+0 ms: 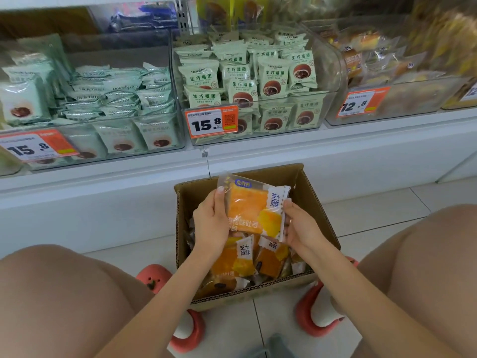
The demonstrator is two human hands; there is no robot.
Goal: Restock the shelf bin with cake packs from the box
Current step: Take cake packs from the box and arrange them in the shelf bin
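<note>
Both forearms reach forward and down from between the bent knees, meeting over the open brown corrugated cardboard box (313,202) on the pale tiled floor (387,213). The left hand (210,223) grips the left edge of a clear-wrapped orange and yellow cake pack (254,208), thumb up along its front and fingers curled behind. The right hand (299,226) pinches the pack's right edge, fingertips bent onto the wrapper. The pack is held tilted above the box, clear of the others lying loose inside; its blue oval label and white tag carry Chinese characters, the tag reading 芝士风味.

The box stands just in front of the white shelf base (103,202), its far rim near the base, with open floor to its right. Coral slippers (317,313) flank its near corners.

Above, the clear plastic middle shelf bin (333,73) is heaped with pale green packs printed "Dolcomii", or something close, and 生巧福团; its orange price tag (211,124) reads 15.8. The left bin (178,140) holds similar packs behind another 15.8 tag (36,145). The right bin (402,109), tagged 12.8 (362,101), holds blurred orange-toned packs.
</note>
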